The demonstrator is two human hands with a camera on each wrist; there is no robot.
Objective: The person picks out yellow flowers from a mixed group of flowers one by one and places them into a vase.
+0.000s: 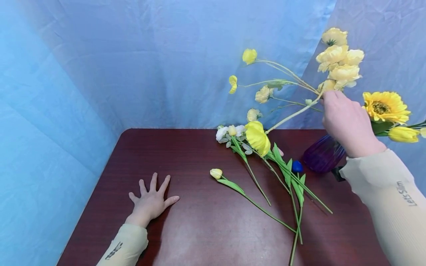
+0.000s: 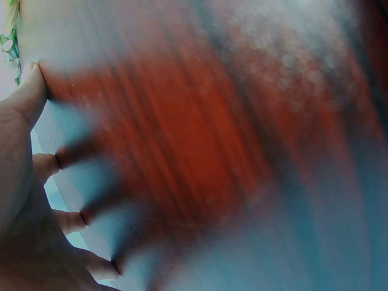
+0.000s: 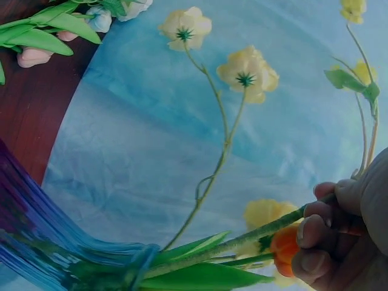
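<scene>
My right hand [image 1: 347, 123] is above the purple-blue glass vase [image 1: 321, 155] at the table's right. It pinches the thick green flower stem [image 3: 257, 233] of a branching yellow spray, whose lower end runs to the vase mouth in the right wrist view. Pale yellow blooms [image 1: 342, 68] and a bright yellow flower [image 1: 257, 138] spread around that hand. A sunflower [image 1: 386, 107] and a yellow tulip [image 1: 403, 134] lean out on the right. An orange bloom [image 3: 285, 248] shows behind the fingers. My left hand [image 1: 151, 201] rests on the table, fingers spread, holding nothing.
On the dark red table [image 1: 186, 236] lie several loose flowers, among them a pale yellow tulip [image 1: 216, 173], a blue tulip [image 1: 297, 166] and white blooms [image 1: 222, 133]. A blue cloth backdrop [image 1: 186, 66] hangs behind the table and along its left.
</scene>
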